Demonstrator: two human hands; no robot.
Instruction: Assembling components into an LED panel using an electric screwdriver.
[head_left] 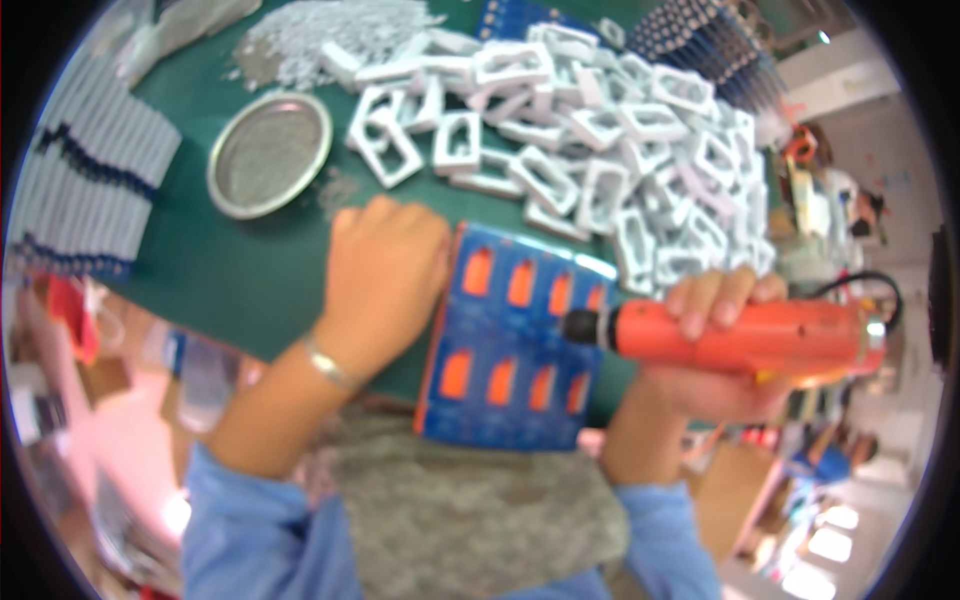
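Observation:
A blue board (490, 335) with two rows of orange-showing cutouts lies in front of me, tilted slightly, at the near edge of the green table. My right hand (725, 340) is wrapped around a red-orange electric screwdriver (760, 335), held sideways. The black tip of the screwdriver points left and reaches over the board's right side. At the board's upper left edge, my left hand (390, 265) is closed with the knuckles up. Its fingertips are curled out of sight, so what they hold, if anything, is hidden.
A heap of white rectangular frames (600, 130) covers the far middle and right of the green table (250, 290). A round metal dish (225, 185) stands left, near a pile of small white pieces (340, 35). Stacked white-and-blue parts (100, 180) line the left edge; more blue panels (700, 45) stand far right.

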